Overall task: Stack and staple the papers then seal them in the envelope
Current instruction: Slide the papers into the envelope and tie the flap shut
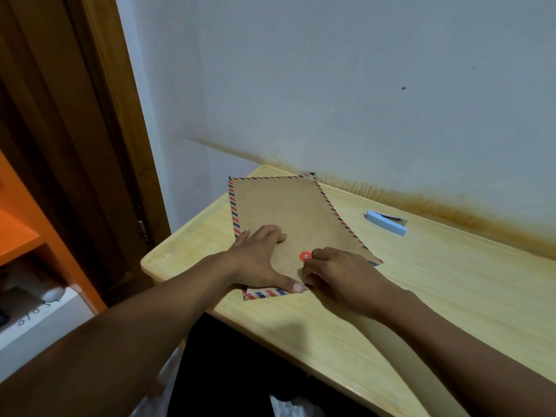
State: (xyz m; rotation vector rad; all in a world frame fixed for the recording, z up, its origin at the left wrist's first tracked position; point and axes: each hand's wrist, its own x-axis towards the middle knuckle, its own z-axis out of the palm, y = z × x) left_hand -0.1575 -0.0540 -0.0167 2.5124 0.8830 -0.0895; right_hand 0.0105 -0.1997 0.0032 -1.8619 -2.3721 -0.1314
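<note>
- Head view: 1 left hand (258, 260), fingers spread, pressing flat on envelope's near end.
- 1 brown paper envelope (285, 206), red-blue striped border, flat on wooden table (451, 281).
- 1 round red clasp (305, 256); right hand (340, 278) fingers curled beside it, can't tell what they pinch.
- 1 light-blue stapler (386, 222), well apart, right.

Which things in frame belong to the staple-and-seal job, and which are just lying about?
Job: envelope; its red clasp; blue stapler; left hand, pressing flat on the envelope; right hand, fingers curled beside the clasp. No papers in sight.

Lying about: orange shelf; white box below it; wooden door frame.
</note>
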